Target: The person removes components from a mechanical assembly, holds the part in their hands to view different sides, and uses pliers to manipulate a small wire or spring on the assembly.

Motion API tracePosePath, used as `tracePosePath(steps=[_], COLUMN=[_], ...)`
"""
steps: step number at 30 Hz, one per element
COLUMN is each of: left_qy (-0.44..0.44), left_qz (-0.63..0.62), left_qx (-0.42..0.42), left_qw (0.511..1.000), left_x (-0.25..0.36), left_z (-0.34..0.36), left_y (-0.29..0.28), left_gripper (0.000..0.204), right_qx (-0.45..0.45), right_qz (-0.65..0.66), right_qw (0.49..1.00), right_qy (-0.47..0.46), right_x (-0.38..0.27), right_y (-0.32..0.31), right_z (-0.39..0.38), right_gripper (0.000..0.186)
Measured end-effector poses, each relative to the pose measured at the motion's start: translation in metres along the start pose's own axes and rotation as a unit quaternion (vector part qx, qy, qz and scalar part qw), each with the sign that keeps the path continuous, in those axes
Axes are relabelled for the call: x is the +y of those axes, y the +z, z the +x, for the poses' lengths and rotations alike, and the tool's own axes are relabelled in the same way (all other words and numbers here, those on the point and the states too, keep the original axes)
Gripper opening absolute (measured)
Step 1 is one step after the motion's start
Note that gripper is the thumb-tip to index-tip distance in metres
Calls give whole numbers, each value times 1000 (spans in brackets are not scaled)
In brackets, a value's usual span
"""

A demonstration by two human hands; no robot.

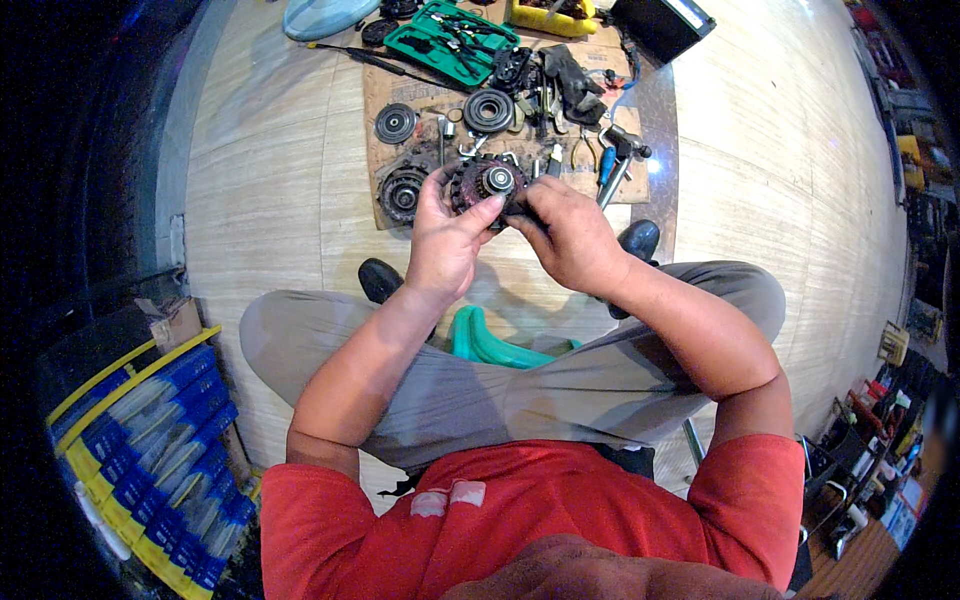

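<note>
My left hand (446, 240) grips a dark round machine part with a toothed rim (466, 181) from its left and near side, thumb across its front. The part is reddish inside, with a bright bearing (498, 180) on its central shaft. My right hand (572, 232) is closed at the part's right edge, thumb and curled fingers pressed against it. Its fingertips are partly hidden, so anything small between them does not show. Just left of my left hand lies a round dark housing (402, 195) on the cardboard (385, 152).
Beyond my hands are a pulley (397, 123), a bearing-like ring (489, 110), a hammer (626, 145), pliers (584, 152) and a blue-handled screwdriver (607, 165). Further back are a green tool case (410, 42), a yellow container (553, 18) and a black box (664, 28). My shoes flank the cardboard's near edge.
</note>
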State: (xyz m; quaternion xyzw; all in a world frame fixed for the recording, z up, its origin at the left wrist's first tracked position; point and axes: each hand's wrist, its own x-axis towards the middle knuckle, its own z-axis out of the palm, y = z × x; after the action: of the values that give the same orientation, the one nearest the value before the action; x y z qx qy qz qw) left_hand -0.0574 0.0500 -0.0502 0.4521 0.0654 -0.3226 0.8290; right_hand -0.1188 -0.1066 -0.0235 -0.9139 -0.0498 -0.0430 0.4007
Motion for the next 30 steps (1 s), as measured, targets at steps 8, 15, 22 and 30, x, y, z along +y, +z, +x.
tracePosePath(steps=[8,15,22,30], left_qy=[36,-1,0,21], left_qz=[-18,-62,-72,-72], left_qx=[-1,-50,-73,-122], left_qw=[999,997,995,990], left_x=[8,14,18,21], left_z=[-1,4,2,4], left_y=[7,-3,-5,-5], left_gripper=[54,49,54,60], right_qx=[47,83,102,126], right_qz=[30,63,121,113], right_qw=[998,994,983,980], right_qy=[-38,41,90,101], right_x=[-1,10,9,12], right_y=[5,-3,-7,-12], right_z=[5,12,13,8], right_gripper=[15,13,11,12])
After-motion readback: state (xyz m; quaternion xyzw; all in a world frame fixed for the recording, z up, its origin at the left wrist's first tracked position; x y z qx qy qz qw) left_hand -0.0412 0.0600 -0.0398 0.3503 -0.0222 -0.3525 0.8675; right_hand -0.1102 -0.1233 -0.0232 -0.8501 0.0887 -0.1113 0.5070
